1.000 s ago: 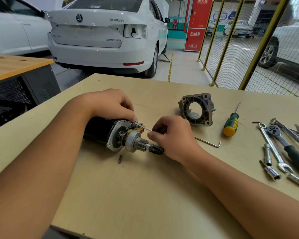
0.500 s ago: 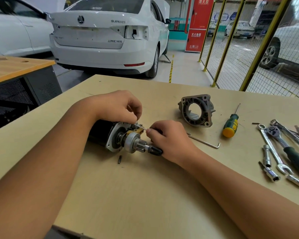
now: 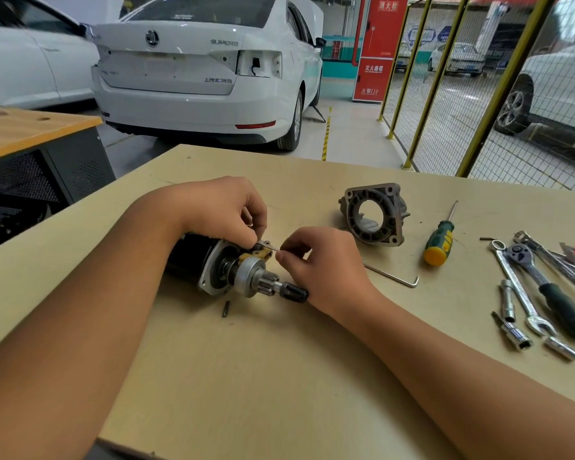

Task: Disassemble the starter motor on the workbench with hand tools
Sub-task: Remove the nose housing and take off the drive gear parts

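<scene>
The starter motor point(image 3: 219, 270) lies on its side on the workbench point(image 3: 279, 376), black body to the left, pinion gear and shaft pointing right. My left hand point(image 3: 219, 210) curls over the top of the motor, fingertips down at the yellow fork lever. My right hand point(image 3: 322, 260) pinches a thin metal hex key point(image 3: 392, 277) whose tip reaches the lever area; its long bent end trails right on the bench. The removed grey nose housing point(image 3: 374, 214) stands behind my right hand.
A green and yellow screwdriver point(image 3: 440, 242) lies right of the housing. A ratchet point(image 3: 545, 287), a spanner point(image 3: 520, 290) and several sockets sit at the right edge. A small dark pin point(image 3: 225, 308) lies in front of the motor. Cars and a yellow mesh fence stand behind.
My right hand moved slightly left and up toward the lever with the thin rod. My left hand lifted its fingers and now pinches at the lever area. The motor stayed put.
</scene>
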